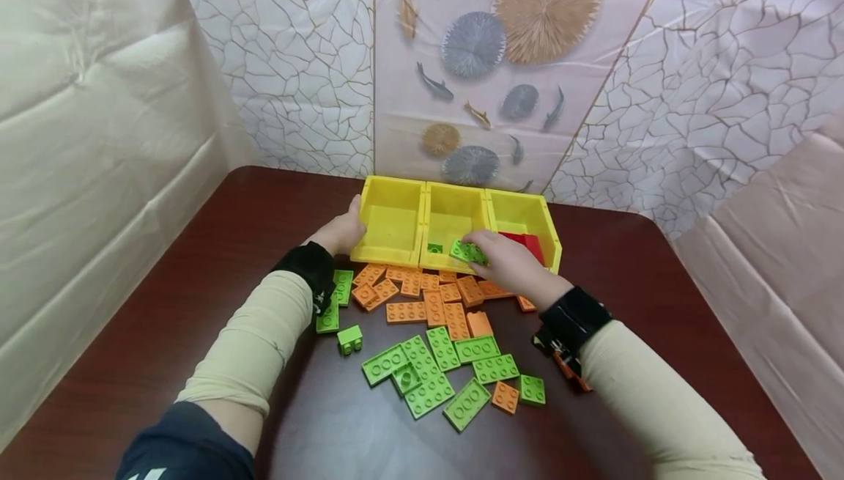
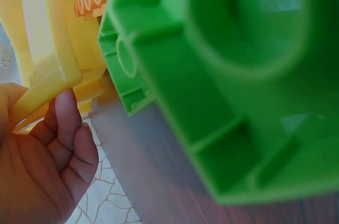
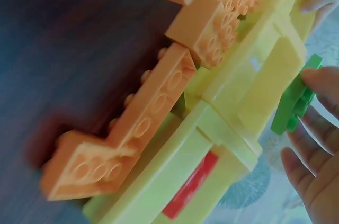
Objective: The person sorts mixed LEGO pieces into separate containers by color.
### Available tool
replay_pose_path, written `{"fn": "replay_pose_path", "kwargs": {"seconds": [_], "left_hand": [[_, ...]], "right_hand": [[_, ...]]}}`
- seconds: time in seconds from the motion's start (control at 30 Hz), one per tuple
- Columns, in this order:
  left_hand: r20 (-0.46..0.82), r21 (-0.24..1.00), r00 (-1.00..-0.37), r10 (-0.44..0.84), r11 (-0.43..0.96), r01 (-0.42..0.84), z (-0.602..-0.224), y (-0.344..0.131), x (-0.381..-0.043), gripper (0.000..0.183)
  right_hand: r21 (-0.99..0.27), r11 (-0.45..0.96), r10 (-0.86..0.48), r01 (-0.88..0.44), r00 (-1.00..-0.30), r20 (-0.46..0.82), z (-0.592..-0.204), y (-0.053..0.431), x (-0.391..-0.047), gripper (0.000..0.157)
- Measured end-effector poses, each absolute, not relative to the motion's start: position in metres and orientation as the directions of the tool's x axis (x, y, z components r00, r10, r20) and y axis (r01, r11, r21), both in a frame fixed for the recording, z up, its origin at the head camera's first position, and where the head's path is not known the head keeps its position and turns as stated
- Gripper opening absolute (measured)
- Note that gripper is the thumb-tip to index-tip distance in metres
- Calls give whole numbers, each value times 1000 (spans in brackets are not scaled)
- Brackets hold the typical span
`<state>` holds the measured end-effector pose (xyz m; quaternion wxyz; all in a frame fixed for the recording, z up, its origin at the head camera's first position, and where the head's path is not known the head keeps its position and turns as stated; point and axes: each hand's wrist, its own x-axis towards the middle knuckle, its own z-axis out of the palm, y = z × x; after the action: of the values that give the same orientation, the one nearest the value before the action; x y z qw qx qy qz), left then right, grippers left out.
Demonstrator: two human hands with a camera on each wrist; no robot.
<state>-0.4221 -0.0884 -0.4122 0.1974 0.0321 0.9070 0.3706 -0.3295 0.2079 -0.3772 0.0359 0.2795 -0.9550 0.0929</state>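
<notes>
A yellow three-compartment box (image 1: 390, 254) stands at the back of the table. My left hand (image 1: 341, 232) grips its left end, thumb over the rim and fingers curled below it in the left wrist view. Over the middle compartment, my right hand (image 1: 513, 261) pinches a flat green brick (image 1: 464, 251), whose studs show between thumb and fingers in the right wrist view (image 3: 297, 96). A small green brick (image 1: 435, 248) lies inside that compartment. Red bricks (image 1: 531, 244) lie in the right compartment, partly behind my right hand. The left compartment's yellow floor shows.
Orange bricks (image 1: 406, 311) lie in a cluster along the box's front. Nearer me are several green bricks (image 1: 428, 385), with one orange brick (image 1: 505, 397) among them. More green bricks (image 1: 343, 286) lie beside my left wrist. Patterned cloth (image 1: 297, 62) hangs behind the table.
</notes>
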Motion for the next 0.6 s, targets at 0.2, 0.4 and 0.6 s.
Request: {"fn": "replay_pose_path", "kwargs": {"seconds": [0.2,0.4,0.6], "left_hand": [[-326,668,-924,201,741,-75,-415,-86,-423,67],[-311,633,-929,201,773,-44,-415,-86,-424,68],[-321,642,-926,197,764,-60,-414,-90,-423,67]], "right_hand": [[-106,827,-542,-552,-833,107,-388,199,-356,31],[-58,841,-536,-538,-843,54,-394,199,-369,21],[-108,877,-476,-468,-876,-71,-396,193,-376,21]]}}
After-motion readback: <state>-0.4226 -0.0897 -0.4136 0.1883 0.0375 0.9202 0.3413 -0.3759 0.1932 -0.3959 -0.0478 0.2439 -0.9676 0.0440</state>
